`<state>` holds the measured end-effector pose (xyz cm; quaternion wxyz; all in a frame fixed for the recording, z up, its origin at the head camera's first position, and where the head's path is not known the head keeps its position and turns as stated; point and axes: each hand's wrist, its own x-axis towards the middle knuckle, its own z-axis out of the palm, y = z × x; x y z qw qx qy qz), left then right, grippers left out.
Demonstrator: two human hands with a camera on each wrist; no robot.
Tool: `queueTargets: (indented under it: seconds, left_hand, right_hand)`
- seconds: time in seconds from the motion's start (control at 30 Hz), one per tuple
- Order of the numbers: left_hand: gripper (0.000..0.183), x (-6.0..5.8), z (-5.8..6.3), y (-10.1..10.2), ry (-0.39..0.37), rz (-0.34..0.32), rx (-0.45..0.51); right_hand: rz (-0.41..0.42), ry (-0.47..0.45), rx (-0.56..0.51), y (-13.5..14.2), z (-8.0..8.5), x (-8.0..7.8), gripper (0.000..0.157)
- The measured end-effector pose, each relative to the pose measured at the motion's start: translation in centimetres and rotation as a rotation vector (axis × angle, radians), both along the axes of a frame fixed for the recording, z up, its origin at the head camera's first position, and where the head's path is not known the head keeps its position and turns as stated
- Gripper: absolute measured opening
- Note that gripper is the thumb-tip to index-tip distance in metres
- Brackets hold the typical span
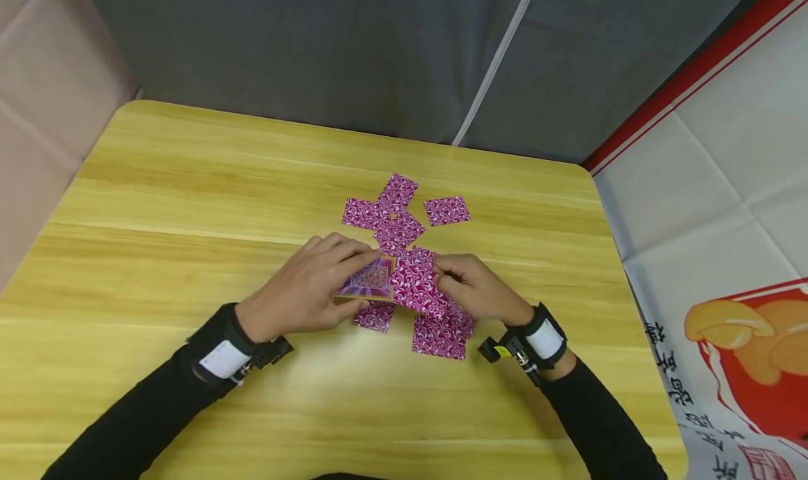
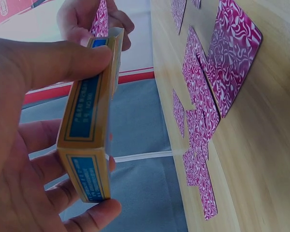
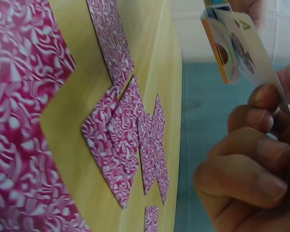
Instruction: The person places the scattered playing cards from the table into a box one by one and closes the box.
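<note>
My left hand (image 1: 303, 283) grips a playing-card box (image 1: 368, 281) with a purple face and gold edges, its thumb along one narrow side and its fingers around the other. Blue label panels mark the box's narrow sides in the left wrist view. At the box's right end, my right hand (image 1: 480, 287) pinches a playing card (image 1: 416, 282) by its far edge. The card's magenta and white back faces up; its white face, with an A and a dark emblem, shows in the right wrist view. Beside the card, the box's end flap (image 3: 217, 48) stands open.
Several magenta-backed cards lie on the wooden table (image 1: 189, 185): an overlapping cluster (image 1: 396, 231) beyond the hands, a separate card (image 1: 447, 211) to its right, and more cards (image 1: 438, 337) beneath the hands. A grey curtain (image 1: 315, 52) hangs behind the table.
</note>
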<state>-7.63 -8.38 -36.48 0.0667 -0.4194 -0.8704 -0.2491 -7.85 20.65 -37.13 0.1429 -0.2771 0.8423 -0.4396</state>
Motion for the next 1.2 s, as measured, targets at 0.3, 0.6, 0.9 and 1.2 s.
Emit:
queueTargets:
  seconds: [0.3,0.6,0.9,1.2]
  left_hand:
    - [0.065,0.1,-0.1,0.1,0.004,-0.011,-0.005]
    - [0.066,0.2,-0.3,0.2,-0.011,-0.014,-0.004]
    - [0.065,0.1,-0.2,0.4,-0.006,-0.012,0.004]
    - [0.064,0.0,-0.2,0.7,0.000,-0.017,-0.001]
  right_hand:
    - [0.020,-0.058,0.011,-1.0,-0.2,-0.6,0.032]
    - [-0.061,-0.060,0.010,-1.7,-1.3,-0.2,0.041]
    - [-0.138,-0.021,-0.077,-1.0,-1.8,0.4,0.041]
    - [-0.203,-0.004,-0.011,-2.9,1.9,1.6,0.043]
